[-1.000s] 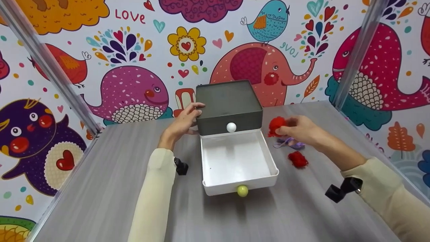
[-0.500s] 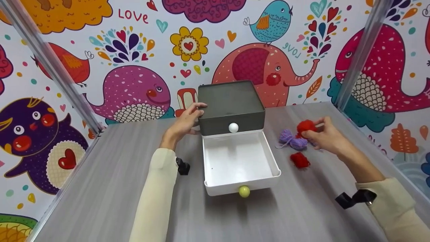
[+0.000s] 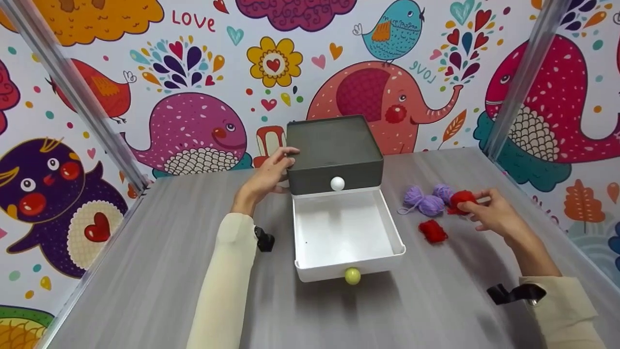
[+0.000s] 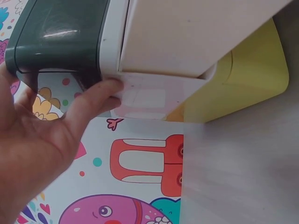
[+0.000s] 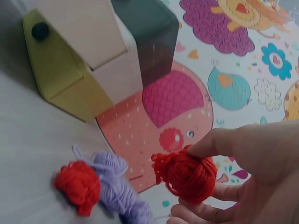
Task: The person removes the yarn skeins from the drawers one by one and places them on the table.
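Observation:
My left hand [image 3: 267,175] grips the left side of a stacked drawer box, with fingers at the rim of its dark green top tier [image 3: 334,143]. The white drawer [image 3: 346,223] below is pulled out and holds nothing but a tiny dark speck. At the right, my right hand [image 3: 496,212] pinches a red yarn ball [image 3: 462,201] between thumb and fingers; the right wrist view shows this ball [image 5: 187,175] clearly. Purple yarn bundles [image 3: 424,201] lie just left of it, and a second red yarn ball [image 3: 432,231] rests nearer me.
A yellow-green bottom tier [image 4: 243,81] carries the white one. The white drawer's round yellow-green knob [image 3: 352,276] sticks out toward me; a white knob [image 3: 337,183] is on the top tier. A patterned wall [image 3: 203,126] stands behind the grey table [image 3: 193,271].
My right hand has carried the red yarn ball rightward from beside the box and lowered it beside the purple yarn, which is now more visible. My left hand stays on the box.

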Demonstrator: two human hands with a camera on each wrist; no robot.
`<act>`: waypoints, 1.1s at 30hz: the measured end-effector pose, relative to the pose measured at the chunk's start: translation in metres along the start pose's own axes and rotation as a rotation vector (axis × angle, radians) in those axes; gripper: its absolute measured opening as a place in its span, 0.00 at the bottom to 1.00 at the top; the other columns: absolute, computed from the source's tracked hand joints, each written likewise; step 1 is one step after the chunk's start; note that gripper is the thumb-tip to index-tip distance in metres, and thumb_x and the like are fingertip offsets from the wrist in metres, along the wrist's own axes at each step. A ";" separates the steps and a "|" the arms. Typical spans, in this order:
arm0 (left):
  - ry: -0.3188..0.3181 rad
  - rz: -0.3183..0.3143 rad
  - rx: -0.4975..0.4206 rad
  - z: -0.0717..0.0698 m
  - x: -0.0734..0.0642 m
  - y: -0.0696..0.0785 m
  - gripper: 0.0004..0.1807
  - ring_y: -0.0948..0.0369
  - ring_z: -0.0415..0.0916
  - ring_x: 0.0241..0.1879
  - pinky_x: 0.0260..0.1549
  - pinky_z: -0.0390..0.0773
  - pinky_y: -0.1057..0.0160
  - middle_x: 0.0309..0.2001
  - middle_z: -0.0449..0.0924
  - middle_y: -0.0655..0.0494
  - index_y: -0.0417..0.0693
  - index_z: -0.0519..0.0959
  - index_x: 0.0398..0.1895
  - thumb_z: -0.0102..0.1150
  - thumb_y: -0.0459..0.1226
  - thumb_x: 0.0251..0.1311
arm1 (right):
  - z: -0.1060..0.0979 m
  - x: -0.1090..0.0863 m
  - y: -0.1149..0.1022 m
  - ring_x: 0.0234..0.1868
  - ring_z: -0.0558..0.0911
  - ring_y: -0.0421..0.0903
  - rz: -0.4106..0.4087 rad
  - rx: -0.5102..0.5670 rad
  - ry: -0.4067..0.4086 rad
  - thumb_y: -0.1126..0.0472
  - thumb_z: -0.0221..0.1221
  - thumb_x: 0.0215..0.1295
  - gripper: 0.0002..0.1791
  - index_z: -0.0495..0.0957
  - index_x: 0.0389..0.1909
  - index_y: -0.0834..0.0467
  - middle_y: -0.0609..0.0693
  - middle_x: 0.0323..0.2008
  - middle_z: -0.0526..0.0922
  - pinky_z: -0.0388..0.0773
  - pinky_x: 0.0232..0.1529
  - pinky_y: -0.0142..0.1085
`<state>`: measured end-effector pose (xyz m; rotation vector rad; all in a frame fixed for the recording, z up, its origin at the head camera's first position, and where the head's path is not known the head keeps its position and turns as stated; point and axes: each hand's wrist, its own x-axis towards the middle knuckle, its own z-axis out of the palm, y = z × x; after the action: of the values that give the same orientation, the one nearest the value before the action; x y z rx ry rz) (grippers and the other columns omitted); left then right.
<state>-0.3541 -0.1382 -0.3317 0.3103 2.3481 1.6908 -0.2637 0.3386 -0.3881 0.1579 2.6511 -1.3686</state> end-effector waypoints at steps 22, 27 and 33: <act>0.013 0.000 -0.023 0.000 -0.004 -0.003 0.20 0.31 0.56 0.73 0.59 0.74 0.34 0.76 0.54 0.46 0.65 0.64 0.69 0.41 0.48 0.77 | 0.005 0.023 0.039 0.50 0.73 0.54 0.125 -0.056 -0.103 0.56 0.56 0.71 0.34 0.55 0.68 0.71 0.73 0.59 0.67 0.82 0.42 0.33; 0.009 0.006 -0.022 0.000 -0.004 -0.003 0.20 0.31 0.56 0.73 0.59 0.73 0.33 0.76 0.54 0.46 0.65 0.64 0.69 0.42 0.48 0.77 | 0.010 0.026 0.043 0.48 0.74 0.52 0.174 -0.029 -0.087 0.56 0.54 0.73 0.36 0.53 0.72 0.71 0.71 0.60 0.67 0.82 0.41 0.33; 0.011 0.004 -0.007 0.002 -0.002 -0.001 0.20 0.30 0.54 0.74 0.60 0.73 0.33 0.76 0.54 0.46 0.66 0.65 0.69 0.43 0.49 0.76 | 0.009 0.024 0.045 0.45 0.74 0.50 0.186 -0.006 -0.092 0.56 0.53 0.75 0.36 0.53 0.73 0.73 0.69 0.56 0.70 0.82 0.39 0.33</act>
<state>-0.3516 -0.1374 -0.3333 0.3061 2.3501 1.7068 -0.2794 0.3584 -0.4337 0.3242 2.4948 -1.2767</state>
